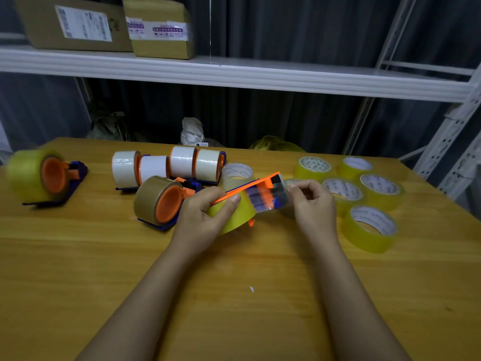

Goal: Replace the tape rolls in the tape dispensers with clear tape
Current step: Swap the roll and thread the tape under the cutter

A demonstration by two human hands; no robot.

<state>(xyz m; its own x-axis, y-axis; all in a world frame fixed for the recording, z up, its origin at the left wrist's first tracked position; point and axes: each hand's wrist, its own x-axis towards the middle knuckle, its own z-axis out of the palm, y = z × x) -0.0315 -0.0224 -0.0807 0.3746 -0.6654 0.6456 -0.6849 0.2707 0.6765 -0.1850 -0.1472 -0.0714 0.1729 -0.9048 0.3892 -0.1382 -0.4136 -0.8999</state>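
left hand [205, 217] grips a tape dispenser [250, 190] with a clear yellowish tape roll [234, 217] above the worktop [104, 256]. right hand [313, 204], just beside it, pinches the pulled-out tape strip [270, 200]. spare clear rolls [369, 227] lie beyond the right hand.

A wooden surface [78, 256] with a warm orange-yellow grain fills the lower half of the view. Above its far edge runs a white metal shelf [234, 74], held by a perforated grey-white upright [453, 131] at the right. Two cardboard boxes [78, 24] with printed labels sit on the shelf at the left. Behind hangs a dark pleated curtain [299, 29]. A crumpled white bag [192, 131] lies just beyond the far edge. The light is dim
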